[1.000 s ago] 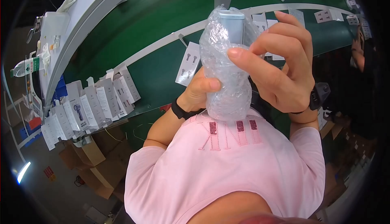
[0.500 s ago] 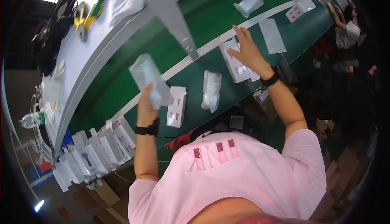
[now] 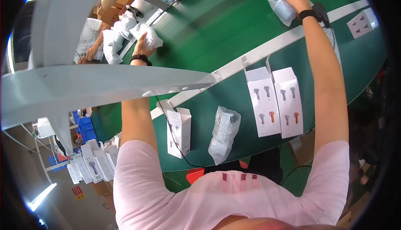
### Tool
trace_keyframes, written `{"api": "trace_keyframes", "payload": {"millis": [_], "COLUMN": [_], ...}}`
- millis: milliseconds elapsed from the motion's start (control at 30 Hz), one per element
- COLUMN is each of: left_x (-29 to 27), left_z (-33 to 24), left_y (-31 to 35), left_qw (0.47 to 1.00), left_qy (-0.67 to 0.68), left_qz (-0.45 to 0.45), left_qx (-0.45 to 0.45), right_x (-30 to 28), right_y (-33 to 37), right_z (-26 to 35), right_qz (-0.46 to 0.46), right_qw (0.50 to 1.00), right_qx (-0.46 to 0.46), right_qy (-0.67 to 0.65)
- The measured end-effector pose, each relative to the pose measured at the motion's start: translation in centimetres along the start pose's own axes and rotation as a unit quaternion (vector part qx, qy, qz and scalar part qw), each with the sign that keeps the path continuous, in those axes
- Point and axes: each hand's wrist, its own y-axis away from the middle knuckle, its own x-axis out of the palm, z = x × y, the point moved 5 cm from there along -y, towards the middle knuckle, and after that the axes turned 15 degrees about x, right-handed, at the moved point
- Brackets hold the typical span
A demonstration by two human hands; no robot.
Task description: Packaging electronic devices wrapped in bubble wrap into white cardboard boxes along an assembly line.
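My left hand [image 3: 142,45] is stretched far forward past the grey metal post, its fingers closed on a bubble-wrapped package [image 3: 151,36]. Out to the far right, my right hand [image 3: 298,1] grips another bubble-wrapped package [image 3: 282,13] over the green belt. Between my arms, a third bubble-wrapped item [image 3: 224,134] lies on the green worktop. To its left stands a white box [image 3: 179,132] with its top flaps up. Right of it, two white boxes [image 3: 262,100] printed with small appliances lie side by side, one with raised flaps.
A grey metal frame bar [image 3: 175,79] crosses in front of my left forearm. A white rail [image 3: 271,47] divides worktop from belt [image 3: 217,25]. Across the belt, another person's hand [image 3: 92,51] is among white packages. Several white boxes [image 3: 92,163] stand at the left. Another box [image 3: 362,23] lies far right.
My left hand has carried its package forward across the belt. My right hand has moved from the boxes to the package on the belt and taken hold of it. The view has shifted.
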Motion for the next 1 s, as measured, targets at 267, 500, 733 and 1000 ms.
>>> {"api": "trace_keyframes", "payload": {"millis": [267,500,733,1000], "left_x": [0.8,2.6,17.7,21.9], "left_z": [-1.3,-6.9,-9.8,-5.8], "left_y": [-2.1,32.2,50.4,47.7], "left_qw": [0.991,0.921,0.801,0.882], "left_qy": [0.064,-0.14,-0.263,-0.22], "left_qz": [-0.019,-0.147,0.2,0.31], "left_qx": [0.115,0.332,0.5,0.279], "right_x": [-1.0,-14.9,-19.3,-25.7], "right_y": [6.4,27.2,38.5,44.8], "right_z": [-0.3,-6.2,-4.8,-3.5], "right_qz": [0.301,0.418,0.402,0.182], "right_qw": [0.85,0.721,0.668,0.781], "right_qx": [-0.16,-0.226,-0.33,-0.486], "right_qy": [-0.401,-0.505,-0.532,-0.346]}}
